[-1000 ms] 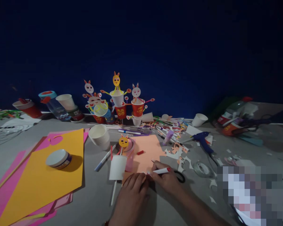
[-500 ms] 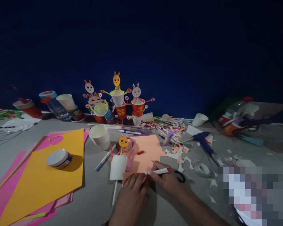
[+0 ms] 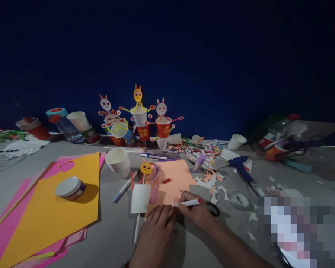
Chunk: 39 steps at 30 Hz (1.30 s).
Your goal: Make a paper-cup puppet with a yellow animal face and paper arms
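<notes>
head view: white cup (image 3: 140,199) near left hand (image 3: 159,226) holds rabbit-faced stick (image 3: 146,168).

Dim overall; the backdrop (image 3: 184,59) sinks to near-black blue. Left of the left hand (image 3: 159,220), the jar (image 3: 69,188) casts a soft shadow rightward. Far right of the right hand (image 3: 194,213), the bottle (image 3: 277,130) looks smeared and stretched; nearer that hand, 1 pixelated patch (image 3: 297,230) hides detail.
</notes>
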### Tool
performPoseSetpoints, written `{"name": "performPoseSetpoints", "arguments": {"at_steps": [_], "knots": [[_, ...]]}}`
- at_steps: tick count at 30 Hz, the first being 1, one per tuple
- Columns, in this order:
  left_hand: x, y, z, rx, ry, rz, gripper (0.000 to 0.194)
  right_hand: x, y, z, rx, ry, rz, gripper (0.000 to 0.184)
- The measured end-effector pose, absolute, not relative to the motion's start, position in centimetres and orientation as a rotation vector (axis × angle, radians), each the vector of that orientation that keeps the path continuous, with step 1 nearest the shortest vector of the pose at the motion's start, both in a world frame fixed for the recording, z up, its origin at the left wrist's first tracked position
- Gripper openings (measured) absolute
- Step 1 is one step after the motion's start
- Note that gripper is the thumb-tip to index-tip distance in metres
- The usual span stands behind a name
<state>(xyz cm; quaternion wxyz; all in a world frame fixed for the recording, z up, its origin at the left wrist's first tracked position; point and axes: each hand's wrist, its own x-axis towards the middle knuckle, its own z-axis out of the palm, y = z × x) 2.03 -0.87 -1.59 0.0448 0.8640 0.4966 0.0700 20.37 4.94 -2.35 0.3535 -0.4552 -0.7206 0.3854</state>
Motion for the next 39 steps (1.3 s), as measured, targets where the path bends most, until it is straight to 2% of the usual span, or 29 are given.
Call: {"name": "performPoseSetpoints", "arguments": {"at_steps": [4,17,31,36,39], "knots": [[2.01,-0.82,-1.42,2.647,1.527,0.214,0.049,20.31,5.01,-2.36,-1.188,-1.864,0.983,0.015],[1.95,-0.73,-1.94,2.635,1.526,0.252,0.043,20.26,5.03,-2.67,-1.187,-1.852,0.994,0.016],[1.95,-0.81,-2.12,2.652,1.516,0.286,0.048,20.3,5.01,-2.48,-1.196,-1.839,0.986,0.014],[2.02,-0.76,-1.89,2.614,1.525,0.268,0.043,20.18,4.87,-2.32,-1.199,-1.842,0.988,0.015],[2.07,-0.75,-2.05,2.629,1.518,0.251,0.048,20.18,4.85,-2.27,-1.209,-1.834,0.988,0.014]]}}
